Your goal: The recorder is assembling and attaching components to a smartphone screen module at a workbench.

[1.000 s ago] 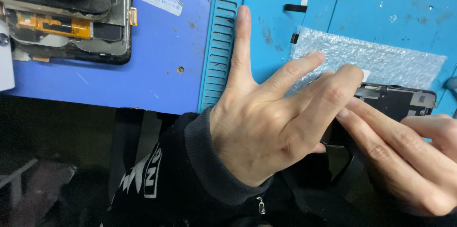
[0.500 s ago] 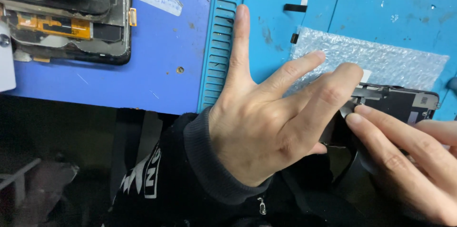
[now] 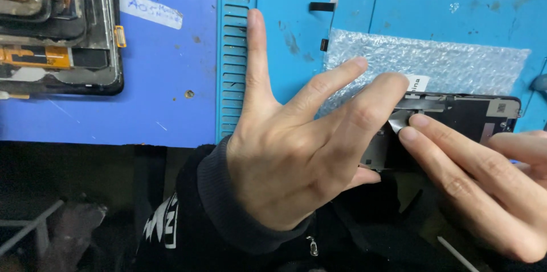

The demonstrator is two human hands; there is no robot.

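The dark phone screen panel (image 3: 456, 129) is laid lengthwise from 9 to 3 o'clock on the blue worktop (image 3: 171, 55), pinned flat by the spread left hand (image 3: 302, 158); its shiny film tab (image 3: 401, 118) is pinched by the nearer right hand (image 3: 484, 186) at 3 o'clock.

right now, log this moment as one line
left hand fingers spread, pressing phone screen assembly | right hand fingertips on its metal strip | bubble wrap beneath | blue mat

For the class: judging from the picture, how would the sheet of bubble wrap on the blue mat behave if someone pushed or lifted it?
The bubble wrap looks thin and translucent, so it is probably very light and floppy. Lying loose on the blue mat, it would likely slide or crumple rather than hold its shape.
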